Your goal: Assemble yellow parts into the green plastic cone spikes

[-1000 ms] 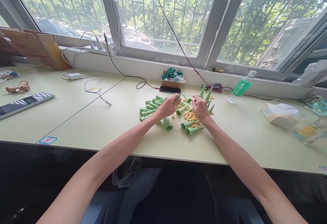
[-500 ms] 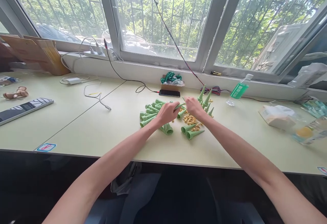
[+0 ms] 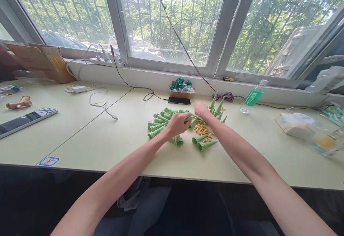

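Note:
My left hand [image 3: 178, 124] is closed around a green plastic cone-shaped spike [image 3: 192, 117], whose tip points right. Just beyond that tip is my right hand [image 3: 202, 109], its fingers curled in and mostly hidden; whatever is in them does not show. Several green spikes [image 3: 157, 125] lie heaped to the left of and under my left hand. More spikes [image 3: 219, 106] stand point-up at the right, beyond my right wrist. Between the groups is a pile of small tan pegs [image 3: 200, 128]. Two spikes [image 3: 205, 145] lie on their sides at its near edge.
Behind the pile are a black phone [image 3: 179, 100] on a cable and a small box [image 3: 182, 91] with green wrapping. A bottle [image 3: 252, 97] stands at the right, near a tissue pack [image 3: 295, 124]. White cables [image 3: 103, 105] lie on the table [image 3: 88, 146] at the left.
My right hand has drawn away from the tip of the spike, slightly back toward the window. The left hand keeps the spike and sits slightly lower. The whole view has shifted a little.

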Demonstrator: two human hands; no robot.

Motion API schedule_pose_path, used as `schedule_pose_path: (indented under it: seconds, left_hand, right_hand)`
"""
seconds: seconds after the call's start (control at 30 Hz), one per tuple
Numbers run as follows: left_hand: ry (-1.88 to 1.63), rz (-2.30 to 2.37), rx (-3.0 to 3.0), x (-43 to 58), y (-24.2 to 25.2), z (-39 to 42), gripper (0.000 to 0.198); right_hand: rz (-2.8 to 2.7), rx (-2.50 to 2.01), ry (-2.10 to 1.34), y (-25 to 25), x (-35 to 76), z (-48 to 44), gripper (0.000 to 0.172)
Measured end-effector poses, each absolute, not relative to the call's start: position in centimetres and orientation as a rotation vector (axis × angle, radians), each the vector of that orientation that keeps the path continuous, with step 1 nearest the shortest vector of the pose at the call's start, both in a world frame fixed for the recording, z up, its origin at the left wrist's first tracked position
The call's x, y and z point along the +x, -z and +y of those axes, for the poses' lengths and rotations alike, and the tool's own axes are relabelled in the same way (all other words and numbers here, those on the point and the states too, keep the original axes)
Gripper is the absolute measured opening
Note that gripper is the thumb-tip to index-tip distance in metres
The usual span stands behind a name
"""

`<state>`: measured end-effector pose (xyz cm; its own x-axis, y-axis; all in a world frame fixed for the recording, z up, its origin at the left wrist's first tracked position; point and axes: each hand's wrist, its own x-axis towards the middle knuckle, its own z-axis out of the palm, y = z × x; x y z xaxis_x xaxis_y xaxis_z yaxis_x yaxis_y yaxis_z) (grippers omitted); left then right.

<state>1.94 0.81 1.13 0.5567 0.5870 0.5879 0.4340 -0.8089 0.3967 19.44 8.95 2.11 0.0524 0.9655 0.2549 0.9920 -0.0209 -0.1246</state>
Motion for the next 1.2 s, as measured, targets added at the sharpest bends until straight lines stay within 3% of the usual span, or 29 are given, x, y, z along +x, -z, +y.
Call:
schedule_pose_path:
  seconds: [0.2,0.43,0.6,1.0,1.2]
  left_hand:
    - [-1.209,0.778,2.484,2.1,-0.8,1.0,0.027]
    - [-1.232,0.768,2.491,2.2,-0.5,1.2,0.028]
    - [-1.234,0.775,2.498,2.1,-0.5,1.2,0.028]
    - [-1.254,0.759,2.530,2.1,-0.4,1.2,0.027]
    - [-1.347,0.729,2.482,2.2,-0.6,1.1,0.031]
  right_hand:
    - [-1.948,-2.319,-0.037,-3.2,18.9,7.2,0.031]
    - [-1.801,-2.322,-0.062,-3.6,18.5,4.7,0.078]
    - [-1.687,-2.267,-0.089,-3.4,18.5,3.7,0.095]
    - [-1.679,-2.169,-0.135,-3.6,18.4,1.8,0.101]
    - [-1.762,-2.172,0.009,-3.9,17.8,0.2,0.090]
